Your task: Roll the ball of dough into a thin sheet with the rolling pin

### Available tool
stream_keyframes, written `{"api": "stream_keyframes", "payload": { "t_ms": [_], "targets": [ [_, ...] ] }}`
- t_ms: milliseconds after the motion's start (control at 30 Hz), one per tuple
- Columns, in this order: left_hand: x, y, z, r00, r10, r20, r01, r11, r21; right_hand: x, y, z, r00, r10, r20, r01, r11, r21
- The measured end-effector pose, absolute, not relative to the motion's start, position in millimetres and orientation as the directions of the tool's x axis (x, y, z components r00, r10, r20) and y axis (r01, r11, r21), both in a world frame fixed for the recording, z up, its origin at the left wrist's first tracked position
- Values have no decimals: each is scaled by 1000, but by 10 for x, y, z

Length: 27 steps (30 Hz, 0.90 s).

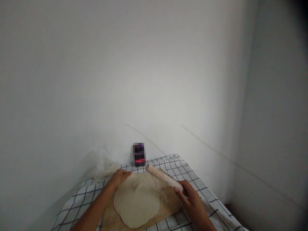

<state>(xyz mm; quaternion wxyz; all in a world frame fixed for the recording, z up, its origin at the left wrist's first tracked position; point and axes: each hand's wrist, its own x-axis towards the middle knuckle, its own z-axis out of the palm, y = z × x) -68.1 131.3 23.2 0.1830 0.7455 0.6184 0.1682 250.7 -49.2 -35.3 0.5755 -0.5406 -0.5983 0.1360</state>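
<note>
A wide, thin sheet of pale dough (137,205) lies on a wooden board (168,200). My left hand (120,177) is at the dough's far left edge, its fingers closed on the rim there; the fingertips are partly hidden. In my right hand (190,195) is a wooden rolling pin (163,177), gripped near its right end. The pin slants up and to the left over the board's right side, its other end near the far edge of the board.
Black-lined white checked cloth (202,186) covers the table beneath the board. Behind my left hand sits a clear plastic bag (103,166) with pale contents. A blurred-out dark upright object (139,154) leans by the white wall (154,80).
</note>
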Motion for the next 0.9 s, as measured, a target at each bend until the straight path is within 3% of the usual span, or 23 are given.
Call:
{"api": "stream_keyframes", "payload": {
  "t_ms": [200,367,567,900],
  "targets": [
    [-604,1336,213,294,955,41,811,-272,518,2482,-505,-299,208,805,555,476,413,-777],
    [-484,1088,267,335,894,297,752,-444,487,2480,-510,-269,247,794,555,488,392,-779],
    [-377,553,446,257,792,554,722,-538,434,2488,-518,-272,258,779,571,485,407,-774],
    [-336,-84,1108,331,640,694,579,-718,386,2539,-541,-221,395,734,552,432,382,-817]
  ]
}}
